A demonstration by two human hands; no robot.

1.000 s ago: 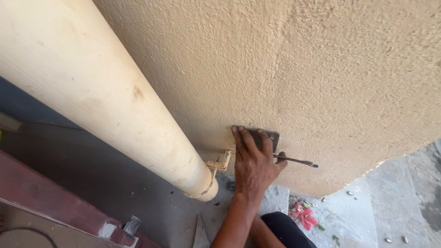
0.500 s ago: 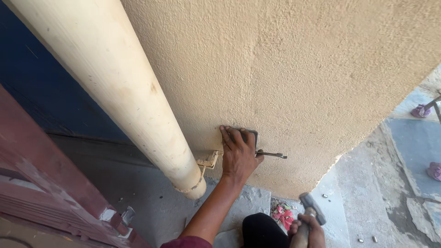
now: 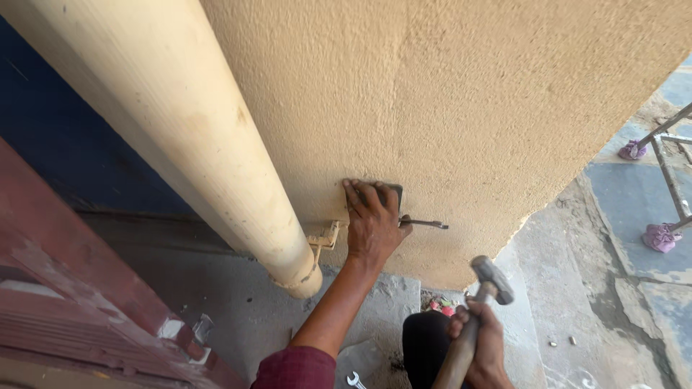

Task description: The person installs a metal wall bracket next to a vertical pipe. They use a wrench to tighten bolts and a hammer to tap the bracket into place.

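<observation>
The thin metal chisel [image 3: 425,224] lies almost level against the rough tan wall [image 3: 468,108], low down, with its free end pointing to the right and its other end hidden under the left hand [image 3: 373,223]. This hand presses flat on the wall over a dark square plate [image 3: 394,193]; the fingers [image 3: 360,196] are spread and only the thumb side seems to pinch the rod, so the hold looks loose. I judge the chisel to be stiff, narrow and rather light, and a bit slippery, so it is best taken near the wall end, well away from the end that is struck. The hammer [image 3: 492,278] is below and to the right, apart from the chisel, with its steel head raised; it looks heavy at the head, and the wooden handle [image 3: 461,346] is the place to hold. The right hand [image 3: 481,342] is closed fully around this handle, just under the head. Left of the plate a small bracket [image 3: 324,235] ties a thick cream pipe [image 3: 187,130] to the wall. On the concrete floor [image 3: 238,317] a small spanner [image 3: 353,379] lies near the sleeve.
</observation>
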